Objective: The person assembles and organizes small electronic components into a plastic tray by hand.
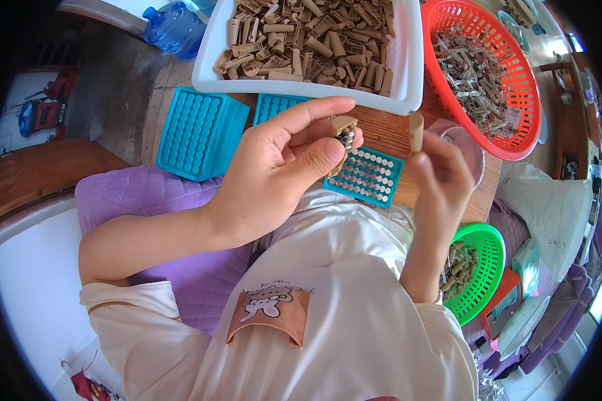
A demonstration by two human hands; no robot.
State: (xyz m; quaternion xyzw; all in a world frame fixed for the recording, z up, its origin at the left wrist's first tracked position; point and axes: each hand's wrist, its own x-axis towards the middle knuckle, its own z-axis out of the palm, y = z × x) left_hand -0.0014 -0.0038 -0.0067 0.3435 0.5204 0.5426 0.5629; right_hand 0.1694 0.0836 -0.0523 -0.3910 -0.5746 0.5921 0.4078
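My left hand [277, 164] grips a small tan plastic casing [344, 124] between thumb and fingers. A green circuit board and metal parts show in its exposed side. To the right, my right hand [445, 180] pinches a separate tan casing piece [416, 131], long and rounded, held upright. The two pieces are apart. Below and between the hands lies a teal tray [364, 175] with rows of small round silver discs that look like button cells. My left fingers partly cover the tray's upper left.
Beyond my hands stands a white bin [308, 87] heaped with tan casing pieces. A red basket [532, 100] of wired parts is at the right, a green basket [489, 267] below it. Stacked teal trays [192, 134] stand at the left, near a blue water jug [174, 30].
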